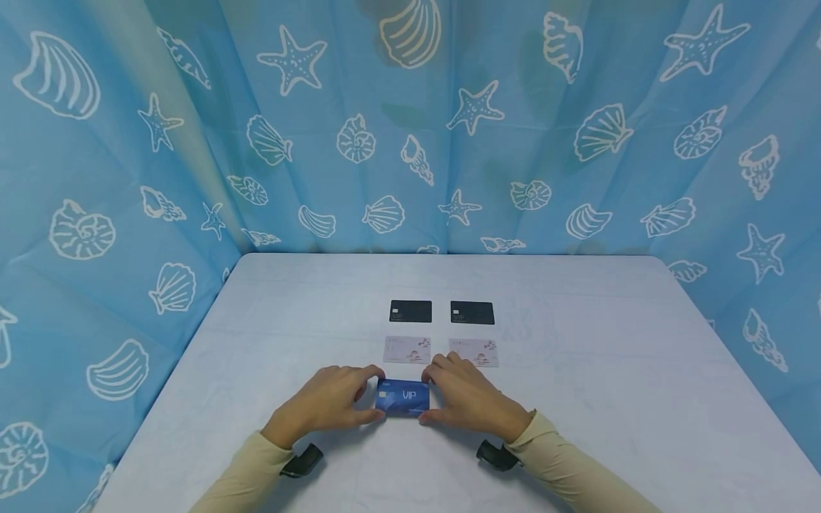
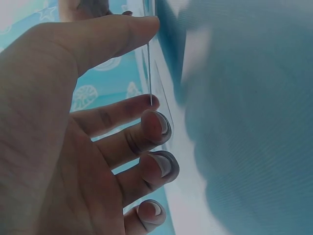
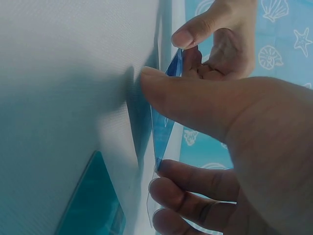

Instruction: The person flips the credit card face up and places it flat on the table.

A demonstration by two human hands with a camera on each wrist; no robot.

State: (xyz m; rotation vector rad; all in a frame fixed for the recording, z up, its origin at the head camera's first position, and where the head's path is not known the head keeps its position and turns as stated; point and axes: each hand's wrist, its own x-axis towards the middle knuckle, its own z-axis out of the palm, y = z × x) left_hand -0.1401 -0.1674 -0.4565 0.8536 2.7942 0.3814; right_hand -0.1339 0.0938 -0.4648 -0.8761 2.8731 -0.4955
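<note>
A blue VIP card is held by its two short sides, between both hands, near the front of the table. My left hand pinches its left end, thumb at the near corner and index finger at the far one. On the opposite end my right hand grips the same way. In the right wrist view the card shows nearly edge-on, with a shadow on the cloth beside it. The left wrist view shows it as a thin line between thumb and index finger, the other fingers bent loosely.
Just beyond the hands lie two pale patterned cards, the left one and the right one, partly overlapped by my right fingers. Behind them are two black cards, left and right. A blue seashell curtain surrounds the white table.
</note>
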